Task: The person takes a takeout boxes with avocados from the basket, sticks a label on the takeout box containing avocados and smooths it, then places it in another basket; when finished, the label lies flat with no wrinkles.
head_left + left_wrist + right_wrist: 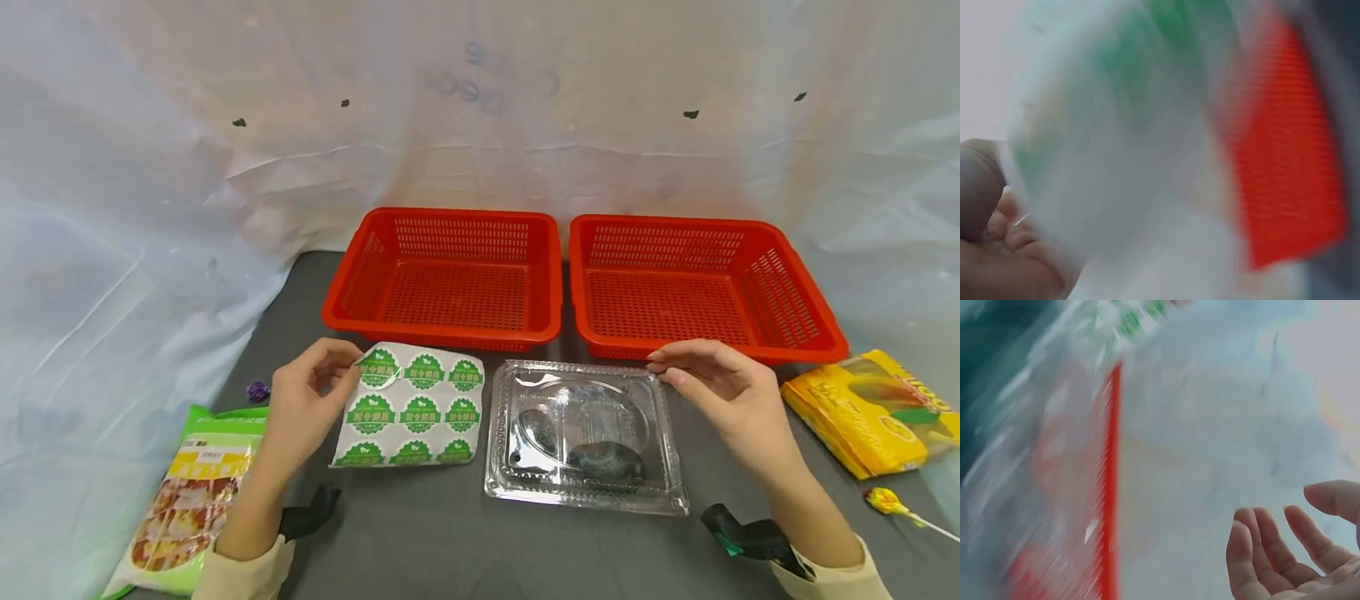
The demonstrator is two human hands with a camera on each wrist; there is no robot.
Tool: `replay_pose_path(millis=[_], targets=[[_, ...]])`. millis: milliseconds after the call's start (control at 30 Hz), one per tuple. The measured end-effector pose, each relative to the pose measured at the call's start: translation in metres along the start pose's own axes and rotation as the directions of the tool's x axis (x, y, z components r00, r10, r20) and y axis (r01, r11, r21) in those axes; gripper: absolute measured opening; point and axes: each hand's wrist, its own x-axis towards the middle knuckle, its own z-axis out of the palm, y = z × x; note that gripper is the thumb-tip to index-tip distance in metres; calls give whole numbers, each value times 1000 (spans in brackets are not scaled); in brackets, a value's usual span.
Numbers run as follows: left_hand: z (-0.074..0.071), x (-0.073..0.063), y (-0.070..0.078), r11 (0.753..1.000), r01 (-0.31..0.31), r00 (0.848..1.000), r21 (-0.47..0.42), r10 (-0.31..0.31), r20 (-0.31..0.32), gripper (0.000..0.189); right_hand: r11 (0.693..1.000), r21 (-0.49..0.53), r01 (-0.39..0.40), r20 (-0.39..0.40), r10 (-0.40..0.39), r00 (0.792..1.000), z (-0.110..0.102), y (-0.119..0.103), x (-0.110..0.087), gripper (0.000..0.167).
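My left hand [307, 404] pinches the upper left edge of a white sheet of round green stickers [395, 433]. In the left wrist view the sheet [1129, 156] is a close blur beside my thumb. To its right is a clear plastic clamshell container [555, 485], its lid down, with dark oblong items [607, 458] inside; their kind is unclear. My right hand [738, 404] is at the container's upper right corner. Its fingers [1300, 528] look loosely bent and apart in the right wrist view, with nothing between them.
Two red plastic baskets [442, 337] [705, 346] stand side by side at the back. A green and yellow food bag [187, 508] lies at the left near a small purple object [258, 391]. On the right are a yellow packet [862, 408] and a wrapped lollipop [888, 502].
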Motion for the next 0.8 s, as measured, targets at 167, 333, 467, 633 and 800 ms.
replay_pose_path(millis=[167,333,467,633,800], targets=[[8,9,66,951,-301,932,-78,275,-236,25,983,72,167,155,-177,972,40,-26,7,36],[49,20,92,830,-549,789,-101,474,-390,11,922,285,262,263,-338,904,77,-44,13,36],[83,21,98,822,-559,790,-110,488,-371,14,865,443,235,291,-387,875,102,-44,20,39],[113,13,101,809,-503,850,-304,399,-343,21,890,395,228,191,-322,927,114,-35,26,33],[131,7,109,733,-415,908,-539,301,-290,23,944,252,215,60,-237,970,113,-27,26,27]])
